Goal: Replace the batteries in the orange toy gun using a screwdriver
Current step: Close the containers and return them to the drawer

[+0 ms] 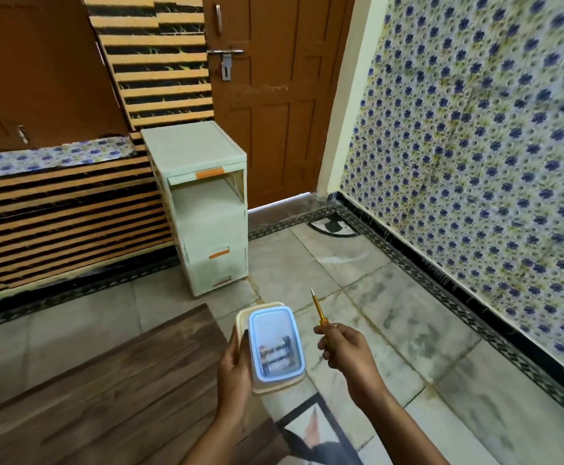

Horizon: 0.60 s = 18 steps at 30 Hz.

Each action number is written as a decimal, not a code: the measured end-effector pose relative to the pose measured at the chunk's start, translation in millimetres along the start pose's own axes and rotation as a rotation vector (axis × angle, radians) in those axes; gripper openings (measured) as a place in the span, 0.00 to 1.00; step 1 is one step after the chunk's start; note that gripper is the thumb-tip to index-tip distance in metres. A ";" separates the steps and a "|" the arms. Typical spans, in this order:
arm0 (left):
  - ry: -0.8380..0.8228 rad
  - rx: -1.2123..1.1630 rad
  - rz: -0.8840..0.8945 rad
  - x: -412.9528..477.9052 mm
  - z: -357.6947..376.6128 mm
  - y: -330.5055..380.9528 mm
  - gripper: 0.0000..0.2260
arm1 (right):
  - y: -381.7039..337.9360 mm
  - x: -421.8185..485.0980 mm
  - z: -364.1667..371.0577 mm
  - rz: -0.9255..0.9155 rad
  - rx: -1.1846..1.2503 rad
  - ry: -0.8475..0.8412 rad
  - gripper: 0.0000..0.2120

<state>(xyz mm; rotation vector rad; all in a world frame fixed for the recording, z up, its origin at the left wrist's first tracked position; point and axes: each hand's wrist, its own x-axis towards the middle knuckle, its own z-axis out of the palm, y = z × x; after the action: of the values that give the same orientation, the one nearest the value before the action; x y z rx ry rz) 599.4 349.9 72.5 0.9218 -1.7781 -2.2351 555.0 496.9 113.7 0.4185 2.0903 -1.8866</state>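
Observation:
My left hand (235,365) grips a cream plastic box (267,385) from its left side, held over the floor. The box has a clear lid with a blue rim (275,344), and through it I see batteries (277,359) lying inside. My right hand (346,352) holds a screwdriver (321,317) with a yellow see-through handle, its metal tip pointing up and away from me. The two hands are apart, side by side. No orange toy gun is in view.
A dark wooden table (106,391) fills the lower left. A pale green plastic drawer unit (206,209) with orange handles stands ahead by a brown door (274,95). A flower-patterned wall (475,162) runs along the right. Marble floor tiles (408,330) lie beneath.

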 end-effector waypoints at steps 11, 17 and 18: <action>0.083 -0.079 0.007 38.7 133.5 6.4 0.12 | -29.0 96.7 -91.4 -0.031 -0.110 -0.127 0.08; 0.133 -0.091 -0.003 87.4 154.6 16.5 0.14 | -44.0 148.9 -75.2 0.004 -0.107 -0.261 0.08; 0.150 -0.104 -0.003 99.8 155.7 18.5 0.14 | -48.7 161.0 -68.9 0.001 -0.116 -0.291 0.08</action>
<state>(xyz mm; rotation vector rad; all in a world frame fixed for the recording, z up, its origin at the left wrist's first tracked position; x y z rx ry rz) 430.8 427.9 70.1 1.0407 -1.5819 -2.1739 386.5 563.7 99.6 0.1095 1.9895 -1.6976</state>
